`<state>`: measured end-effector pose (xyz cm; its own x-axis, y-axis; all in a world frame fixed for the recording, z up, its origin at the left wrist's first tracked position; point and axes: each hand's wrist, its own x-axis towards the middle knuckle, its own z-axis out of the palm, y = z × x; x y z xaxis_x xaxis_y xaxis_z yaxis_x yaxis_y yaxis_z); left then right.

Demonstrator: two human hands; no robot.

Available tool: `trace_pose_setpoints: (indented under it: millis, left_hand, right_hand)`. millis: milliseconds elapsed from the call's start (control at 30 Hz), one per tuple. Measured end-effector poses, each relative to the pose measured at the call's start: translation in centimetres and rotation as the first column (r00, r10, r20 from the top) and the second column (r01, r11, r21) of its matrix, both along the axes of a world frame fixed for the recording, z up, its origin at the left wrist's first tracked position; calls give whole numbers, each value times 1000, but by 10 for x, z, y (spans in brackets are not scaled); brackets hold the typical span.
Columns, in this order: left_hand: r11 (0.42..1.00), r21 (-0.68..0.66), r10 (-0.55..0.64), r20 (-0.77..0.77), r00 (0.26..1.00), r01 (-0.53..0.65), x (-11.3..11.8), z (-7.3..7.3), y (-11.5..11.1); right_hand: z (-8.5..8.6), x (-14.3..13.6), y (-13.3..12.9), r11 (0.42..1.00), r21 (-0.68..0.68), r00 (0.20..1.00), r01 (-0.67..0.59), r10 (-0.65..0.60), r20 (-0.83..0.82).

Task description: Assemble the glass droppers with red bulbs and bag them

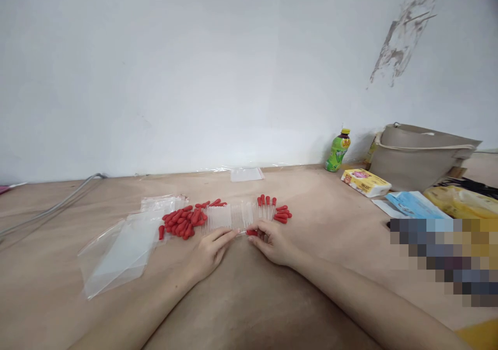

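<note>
On the flat brown tabletop (319,220), our right hand (275,242) pinches a bulbous red rubbery cap (251,233); our left hand (212,247) shows no clear grip.

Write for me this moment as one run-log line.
left hand: at thin clear tube | right hand: holding red bulb-shaped cap | nearby: red cap heap, clear tube row

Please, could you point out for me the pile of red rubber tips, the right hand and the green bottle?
Pile of red rubber tips (181,226): head view, middle of the pile.
Right hand (276,242): head view, back of the hand.
Green bottle (336,153): head view, middle of its body.
</note>
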<state>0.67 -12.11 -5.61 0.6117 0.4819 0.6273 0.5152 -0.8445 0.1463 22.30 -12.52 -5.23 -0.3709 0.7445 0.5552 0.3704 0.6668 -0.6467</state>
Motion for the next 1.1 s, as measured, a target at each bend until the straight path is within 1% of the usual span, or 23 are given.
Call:
trace_pose_setpoints:
  millis: [167,267,433,567,667,767,833,967,1033,1100]
  left_hand:
    - [998,41,-48,20,999,47,2,0,-1]
    - [997,38,-70,17,997,69,2,-1,-1]
    - [995,8,-99,-10,995,99,1,-3,-1]
    - [994,35,-98,-44,994,100,3,0,-2]
    - [993,60,-93,-87,992,98,3,0,-3]
    - [993,91,-69,-111,991,80,4,-3,-4]
    - [991,122,-41,-103,994,54,5,-5,-4]
    - [986,164,24,3,1000,-24,7,-2,-4]
    - [985,160,59,52,997,-66,7,0,-3]
    - [985,151,76,67,995,-85,5,1,-3]
  right_hand:
    - [-2,-1,2,1000,24,999,6,-5,-52]
    - [-5,0,1,998,59,999,1,2,-51]
    - [-6,2,-2,994,104,1000,-21,21,-1]
    - [-4,4,-5,992,121,998,-31,25,56]
    - [-6,5,-5,988,144,993,-51,34,117]
    - [-8,5,-4,982,182,985,-56,24,173]
    - [-5,5,-3,977,210,982,-44,4,187]
    - [3,7,1,979,203,988,2,-33,150]
    - [3,10,5,980,197,990,7,-34,135]
    - [-1,13,8,973,231,987,1,-38,157]
